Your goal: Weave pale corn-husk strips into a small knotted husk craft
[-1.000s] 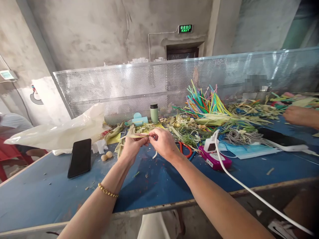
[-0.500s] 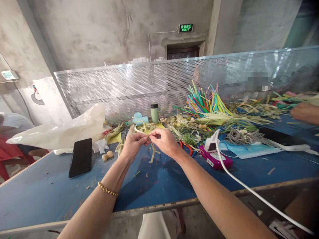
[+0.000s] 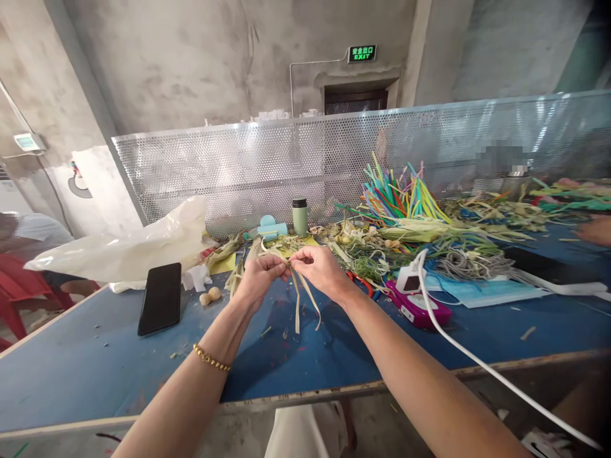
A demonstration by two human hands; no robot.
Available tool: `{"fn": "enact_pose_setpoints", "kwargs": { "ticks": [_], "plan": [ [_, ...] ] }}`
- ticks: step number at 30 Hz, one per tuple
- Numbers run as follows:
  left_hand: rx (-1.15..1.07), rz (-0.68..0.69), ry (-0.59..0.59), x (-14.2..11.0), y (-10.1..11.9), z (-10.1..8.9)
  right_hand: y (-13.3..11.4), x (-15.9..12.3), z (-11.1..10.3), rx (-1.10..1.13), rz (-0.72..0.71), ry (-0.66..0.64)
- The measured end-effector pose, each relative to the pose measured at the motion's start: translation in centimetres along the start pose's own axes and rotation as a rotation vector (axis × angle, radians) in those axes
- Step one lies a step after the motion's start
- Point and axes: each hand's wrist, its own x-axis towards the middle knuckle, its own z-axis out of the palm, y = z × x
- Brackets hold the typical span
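Over the blue table, my left hand [image 3: 264,275] and my right hand [image 3: 319,270] meet fingertip to fingertip. Both pinch pale green-yellow strips of dried plant fibre, possibly corn husk [image 3: 298,304]. Two strip ends hang below the fingers, and a paler end curls up behind my left hand. The exact pinch point is hidden by the fingers. Behind the hands lie loose husk strips [image 3: 237,270] and a yellow sheet [image 3: 228,263]. Orange-handled scissors [image 3: 361,284] lie to the right of my right hand, partly covered by green strands.
A black phone [image 3: 161,299] and two small tan balls [image 3: 210,296] lie left. Behind stand a green bottle [image 3: 300,218] and colourful pipe cleaners [image 3: 401,197]. A magenta power block [image 3: 420,306] with a white cable [image 3: 470,361] sits right. Another person's hand [image 3: 595,230] shows far right.
The strip ends hang longer and farther apart below my fingers. Both hands stay together in nearly the same place. The view has shifted slightly, and the other person's hand has moved right.
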Motion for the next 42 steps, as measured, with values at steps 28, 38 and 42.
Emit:
{"fn": "enact_pose_setpoints", "kwargs": {
  "ticks": [28, 38, 42],
  "plan": [
    [-0.133, -0.056, 0.019, -0.3, 0.6, 0.2, 0.3, 0.0, -0.6, 0.145, 0.032, -0.011],
    [-0.060, -0.025, 0.071, -0.2, 0.3, 0.3, 0.1, -0.3, 0.7, -0.134, -0.180, 0.115],
    [-0.085, -0.014, 0.079, 0.0, 0.0, 0.1, 0.3, -0.1, 0.2, -0.037, -0.134, 0.128]
  ]
}}
